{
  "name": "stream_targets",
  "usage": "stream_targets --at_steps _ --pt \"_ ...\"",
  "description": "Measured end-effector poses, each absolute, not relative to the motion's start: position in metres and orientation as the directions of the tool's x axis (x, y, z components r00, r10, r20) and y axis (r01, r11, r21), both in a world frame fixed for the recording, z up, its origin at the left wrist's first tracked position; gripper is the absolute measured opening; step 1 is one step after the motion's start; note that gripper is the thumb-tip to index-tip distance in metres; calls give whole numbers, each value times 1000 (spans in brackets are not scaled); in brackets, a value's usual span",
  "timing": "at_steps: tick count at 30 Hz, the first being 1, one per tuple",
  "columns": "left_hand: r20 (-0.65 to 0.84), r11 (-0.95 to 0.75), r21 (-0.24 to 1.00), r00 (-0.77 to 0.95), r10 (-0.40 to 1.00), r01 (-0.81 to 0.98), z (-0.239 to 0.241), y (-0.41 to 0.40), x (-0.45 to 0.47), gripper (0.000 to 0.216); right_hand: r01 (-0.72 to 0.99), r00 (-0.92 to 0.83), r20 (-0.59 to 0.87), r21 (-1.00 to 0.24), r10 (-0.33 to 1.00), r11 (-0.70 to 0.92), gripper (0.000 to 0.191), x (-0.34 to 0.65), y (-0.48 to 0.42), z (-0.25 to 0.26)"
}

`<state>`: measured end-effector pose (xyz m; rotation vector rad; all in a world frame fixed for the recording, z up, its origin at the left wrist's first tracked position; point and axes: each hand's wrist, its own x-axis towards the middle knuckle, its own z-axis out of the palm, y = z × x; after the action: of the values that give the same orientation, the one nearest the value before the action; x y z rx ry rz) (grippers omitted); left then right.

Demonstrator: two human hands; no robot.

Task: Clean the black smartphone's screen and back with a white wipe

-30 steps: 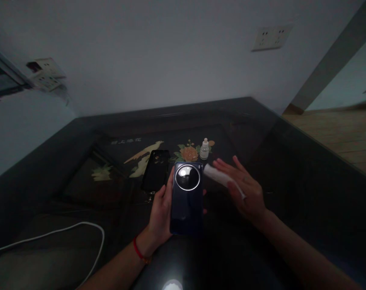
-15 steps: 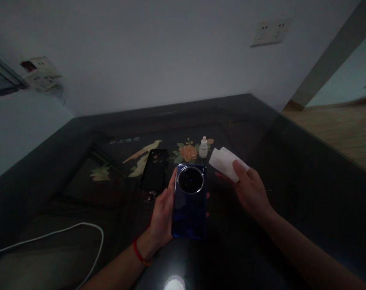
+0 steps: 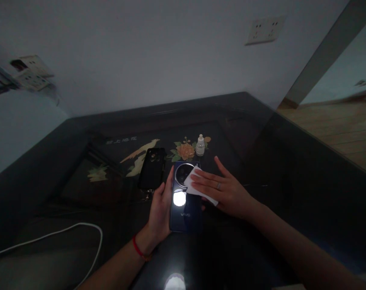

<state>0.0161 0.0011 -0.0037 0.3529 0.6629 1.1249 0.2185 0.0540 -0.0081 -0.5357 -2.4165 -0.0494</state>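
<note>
A dark blue phone rests in my left hand, its back with the round camera ring facing up. My left fingers wrap around the phone from beneath, and some tips show at its right side. Under the fingers of my right hand lies a folded white tissue, pressed against the phone's back at the camera ring's lower right. The tissue covers part of the ring. Just beyond the phone stands a small white dropper bottle. A black phone case lies to the left, with a charm at its lower end.
The dark, glossy table carries a painted flower and bird. A white cable curves across its left side. Behind the table rises a wall with a socket plate; further sockets are at the left.
My right hand has moved left and brought the tissue down onto the phone's back. The phone has tilted a little, so a bright reflection and its lettering now show.
</note>
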Motion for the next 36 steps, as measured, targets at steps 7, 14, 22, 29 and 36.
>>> stream_targets --at_steps 7,14,22,29,36 --pt "-260 472 571 397 880 -672 -10 -3 20 57 528 -459 706 -271 539 805 53 212 50 -10" --pt "-379 456 558 275 883 -694 -10 -1 22 59 305 -774 498 -250 392 919 37 190 34 -15" --pt "-233 342 607 251 940 -717 -2 7 12 58 -104 130 269 -953 954 283 29 221 55 -8" --pt "-137 275 636 245 960 -721 -3 -1 13 61 -406 321 -148 -914 936 -5 30 220 80 -31" --pt "-99 185 681 162 982 -709 -5 0 12 64 -449 235 -164 -892 958 -43 32 211 71 -32"
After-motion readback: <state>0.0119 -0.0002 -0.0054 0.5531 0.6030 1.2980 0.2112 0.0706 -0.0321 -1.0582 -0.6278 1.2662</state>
